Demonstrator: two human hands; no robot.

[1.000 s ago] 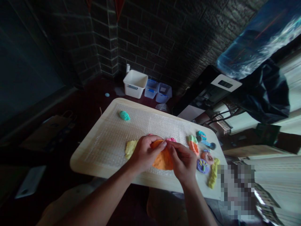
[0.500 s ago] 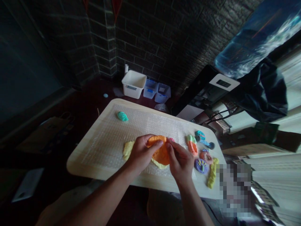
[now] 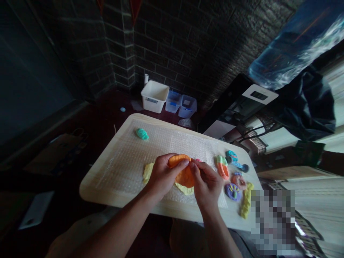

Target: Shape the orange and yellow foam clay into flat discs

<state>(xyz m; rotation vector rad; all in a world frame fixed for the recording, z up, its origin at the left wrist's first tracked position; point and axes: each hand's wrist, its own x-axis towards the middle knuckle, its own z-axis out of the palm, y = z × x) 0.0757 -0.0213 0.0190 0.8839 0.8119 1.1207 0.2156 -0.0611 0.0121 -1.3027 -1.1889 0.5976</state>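
"Where's the orange sheet (image 3: 185, 178)?"

"Between the hands. The left hand (image 3: 164, 175) pinches its left side, the right hand (image 3: 207, 182) its right — thumbs almost touching."

"Which way is it long?"

"Can't tell, fingers hide some. It spreads from the thumbs toward the near side, where a yellow sheet (image 3: 185, 190) peeks out."

"Any room?"

"Bubble wrap (image 3: 126, 157) spreads far and left — a green lump (image 3: 142, 134) sits there. A purple piece (image 3: 232, 192) is just right of the right hand."
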